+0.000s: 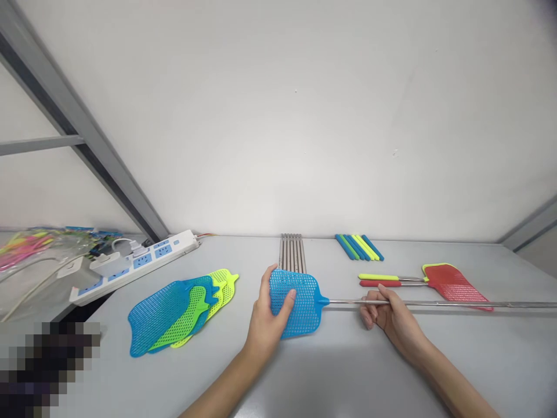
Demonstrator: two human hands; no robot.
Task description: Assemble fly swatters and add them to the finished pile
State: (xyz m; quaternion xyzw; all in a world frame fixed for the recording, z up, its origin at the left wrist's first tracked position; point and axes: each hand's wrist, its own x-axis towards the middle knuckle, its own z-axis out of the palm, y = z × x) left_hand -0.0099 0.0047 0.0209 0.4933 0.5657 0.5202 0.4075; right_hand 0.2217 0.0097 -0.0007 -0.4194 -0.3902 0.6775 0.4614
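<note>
My left hand (268, 310) grips a blue perforated fly swatter head (302, 305) by its left edge, thumb across the front face. From the head's narrow neck a long, extended metal rod (452, 304) runs off to the right edge of the view. My right hand (389, 313) is closed around this rod with thumb and fingers, a short way from the neck. Behind the blue head lies a row of several short metal rods (293, 249). Just beyond my right hand lie a red fly swatter (452, 281) and a yellow-handled one (378, 277), partly stacked.
Several loose swatter heads (163, 313) in blue, green and yellow overlap at the left. Coloured handle sleeves (359, 247) lie near the wall. A white power strip (143, 261) with plugs and bagged coloured items (39, 244) are at far left. Grey metal posts (87, 128) flank the table.
</note>
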